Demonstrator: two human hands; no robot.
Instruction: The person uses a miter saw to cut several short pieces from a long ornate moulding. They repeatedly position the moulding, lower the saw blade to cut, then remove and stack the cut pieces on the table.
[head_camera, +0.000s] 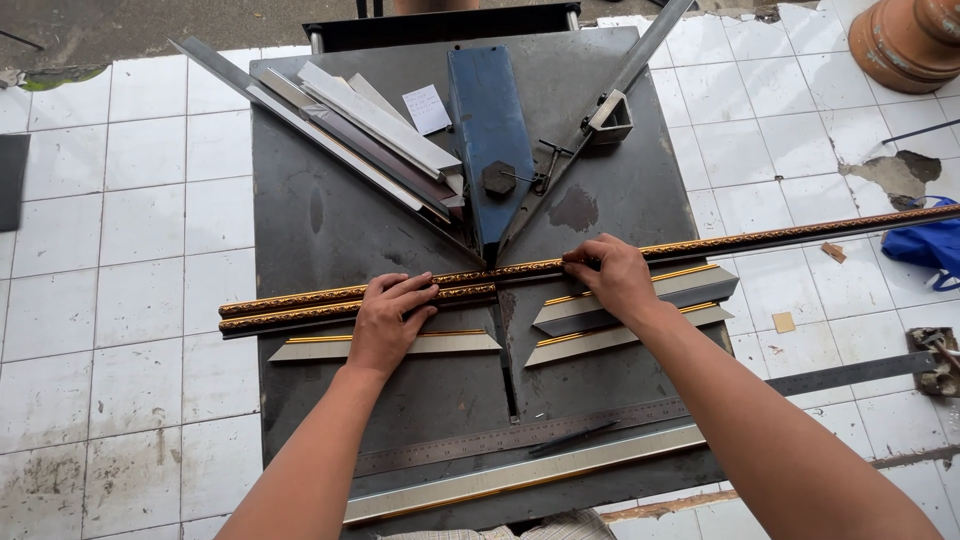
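**Frame moulding lined up at the mitre cutter**

On dark metal tabletop (330, 215), near edge first: long silver-and-gold strip (520, 472) and steel ruler (520, 438) w/ a black pen on it. Next, cut mitred pieces (620, 312) lie in a row, so some lengths look already cut. Left hand (390, 322) lies flat, fingers spread, pressing down on short gold ornate moulding (300, 310). Right hand (612, 277) pinches long gold moulding (760, 238), which runs off the right edge over white floor tiles (130, 300). Both pieces meet below blue cutter head (490, 140); judging by its length, the long one is not yet cut. Beyond: stacked offcuts (380, 130), paper slip, angled guide rail w/ stop block (610, 115). Far right: blue bag (930, 245), clay pots.
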